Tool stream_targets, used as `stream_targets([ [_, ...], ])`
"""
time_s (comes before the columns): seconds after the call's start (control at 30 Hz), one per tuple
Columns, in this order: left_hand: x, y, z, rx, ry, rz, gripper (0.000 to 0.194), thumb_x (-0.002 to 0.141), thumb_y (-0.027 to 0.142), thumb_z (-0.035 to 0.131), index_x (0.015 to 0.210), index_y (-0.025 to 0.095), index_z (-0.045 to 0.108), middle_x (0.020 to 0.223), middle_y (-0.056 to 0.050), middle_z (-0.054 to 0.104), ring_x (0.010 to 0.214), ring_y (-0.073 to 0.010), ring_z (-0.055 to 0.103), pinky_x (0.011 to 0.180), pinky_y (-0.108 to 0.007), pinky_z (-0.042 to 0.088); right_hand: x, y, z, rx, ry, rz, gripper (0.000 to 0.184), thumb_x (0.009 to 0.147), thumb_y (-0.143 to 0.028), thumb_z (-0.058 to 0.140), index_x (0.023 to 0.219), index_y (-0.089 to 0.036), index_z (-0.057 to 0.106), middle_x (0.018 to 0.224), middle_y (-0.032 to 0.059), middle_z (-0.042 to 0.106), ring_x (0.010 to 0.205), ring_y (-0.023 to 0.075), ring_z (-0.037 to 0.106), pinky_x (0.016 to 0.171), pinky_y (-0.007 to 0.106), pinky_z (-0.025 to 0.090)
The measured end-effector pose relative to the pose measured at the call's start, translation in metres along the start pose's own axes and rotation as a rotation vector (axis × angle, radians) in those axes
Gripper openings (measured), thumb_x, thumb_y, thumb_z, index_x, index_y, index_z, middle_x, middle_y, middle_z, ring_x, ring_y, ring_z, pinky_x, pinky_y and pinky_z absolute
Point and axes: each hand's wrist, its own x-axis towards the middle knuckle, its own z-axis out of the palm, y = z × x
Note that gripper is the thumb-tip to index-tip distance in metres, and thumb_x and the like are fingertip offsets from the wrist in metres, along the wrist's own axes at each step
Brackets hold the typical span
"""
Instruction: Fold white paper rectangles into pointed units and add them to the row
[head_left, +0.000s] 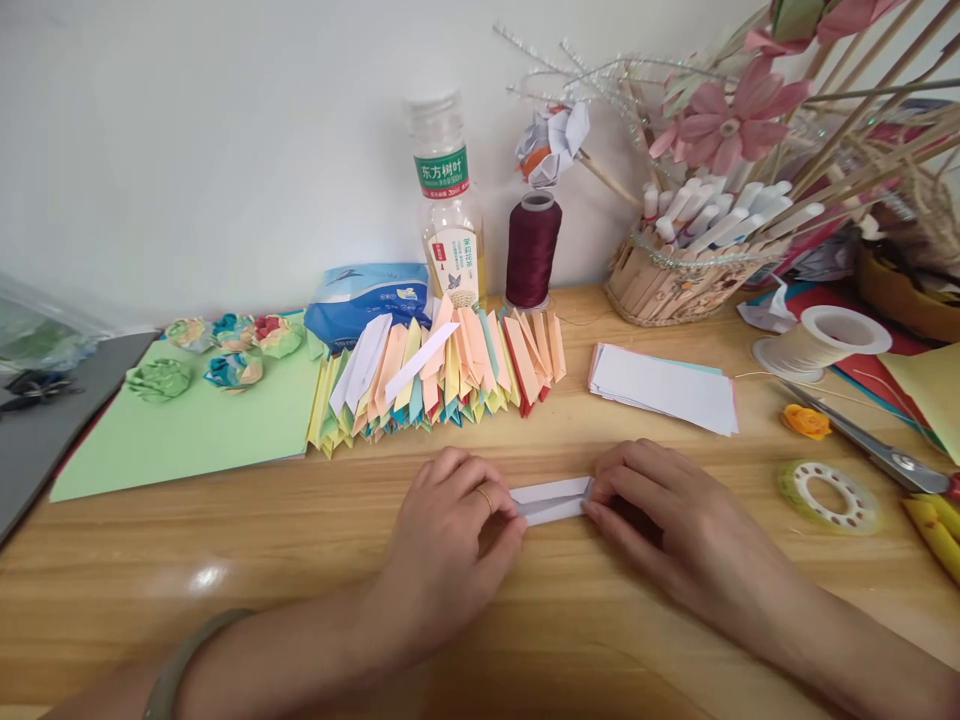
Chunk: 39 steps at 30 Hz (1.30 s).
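Left hand and right hand angle inward — fingers curled, pinching either end of a folded paper strip.

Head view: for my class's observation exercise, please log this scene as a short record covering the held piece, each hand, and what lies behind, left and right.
Held piece: folded white paper strip, lengthwise between the hands
Left hand: grip at the strip's left end; ring worn
Right hand: grip at the strip's right end
Behind: row of folded paper pieces, several colours
Left: five paper flowers on a green sheet
Right: paper stack, tape roll, scissors
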Motion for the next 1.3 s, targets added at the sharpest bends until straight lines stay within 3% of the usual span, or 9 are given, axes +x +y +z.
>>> stream_targets([
  [0.4,0.007,-0.002,0.004,0.160,-0.058,-0.026,0.012,0.078,0.012,0.055,0.067,0.016,0.051,0.073,-0.002,0.056,0.077,-0.0205,0.046,0.068,-0.036,0.038,0.003,-0.004,0.004,-0.051,0.036,0.014,0.014,0.084,-0.015,0.045,0.071,-0.019,0.049,0.071,0.0033,0.052,0.067,0.0184,0.048,0.060,0.031,0.037],
  [0.53,0.007,-0.002,0.002,0.147,-0.046,-0.024,0.005,0.078,0.012,0.054,0.074,0.015,0.053,0.081,-0.006,0.055,0.079,-0.0217,0.047,0.068,-0.038,0.042,0.001,-0.002,0.004,-0.038,0.025,0.020,0.011,0.085,-0.017,0.045,0.075,-0.019,0.049,0.075,0.0040,0.053,0.069,0.0181,0.049,0.061,0.031,0.039],
  [0.63,0.006,-0.005,0.001,0.123,-0.024,0.086,0.012,0.083,0.010,0.050,0.091,0.015,0.058,0.099,-0.008,0.059,0.088,-0.0227,0.048,0.076,-0.040,0.045,-0.001,-0.001,0.004,-0.060,0.057,-0.025,0.008,0.087,-0.016,0.045,0.088,-0.017,0.054,0.085,0.0065,0.055,0.074,0.0186,0.051,0.063,0.031,0.040],
  [0.7,0.005,-0.008,0.000,0.143,-0.015,0.199,0.021,0.087,0.009,0.047,0.098,0.019,0.061,0.107,-0.004,0.062,0.093,-0.0225,0.048,0.080,-0.039,0.045,-0.003,-0.001,0.003,-0.129,0.077,-0.097,0.016,0.087,-0.015,0.047,0.098,-0.019,0.057,0.090,0.0071,0.058,0.078,0.0200,0.052,0.066,0.032,0.040],
  [0.87,-0.004,-0.013,-0.002,0.407,0.052,0.494,0.027,0.093,0.011,0.040,0.105,0.015,0.064,0.111,-0.002,0.066,0.107,-0.0244,0.049,0.093,-0.042,0.039,-0.010,-0.003,0.000,-0.348,0.092,-0.309,0.027,0.091,-0.013,0.040,0.109,-0.013,0.060,0.097,0.0080,0.066,0.095,0.0236,0.054,0.078,0.037,0.039],
  [1.03,-0.009,-0.012,-0.014,0.625,-0.151,0.627,0.035,0.096,0.011,0.029,0.119,0.008,0.055,0.128,-0.006,0.055,0.127,-0.0240,0.037,0.110,-0.049,0.012,-0.018,-0.006,0.001,-0.437,0.082,-0.341,0.036,0.095,-0.012,0.027,0.114,-0.009,0.058,0.110,0.0098,0.066,0.109,0.0244,0.052,0.088,0.041,0.038],
  [1.2,-0.003,-0.021,-0.028,0.623,-0.379,0.599,0.037,0.098,0.016,0.027,0.132,0.014,0.042,0.139,-0.001,0.044,0.132,-0.0247,0.031,0.109,-0.047,0.013,-0.021,-0.005,-0.004,-0.493,0.008,-0.411,0.040,0.092,-0.009,0.026,0.119,-0.010,0.055,0.124,0.0110,0.059,0.115,0.0232,0.052,0.092,0.042,0.042],
  [1.3,0.001,-0.029,-0.034,0.568,-0.451,0.585,0.037,0.098,0.017,0.028,0.135,0.018,0.037,0.142,0.002,0.040,0.134,-0.0249,0.027,0.110,-0.050,0.011,-0.023,0.000,-0.008,-0.535,-0.052,-0.435,0.044,0.089,-0.007,0.027,0.127,-0.009,0.049,0.130,0.0121,0.054,0.118,0.0247,0.050,0.092,0.046,0.043],
])
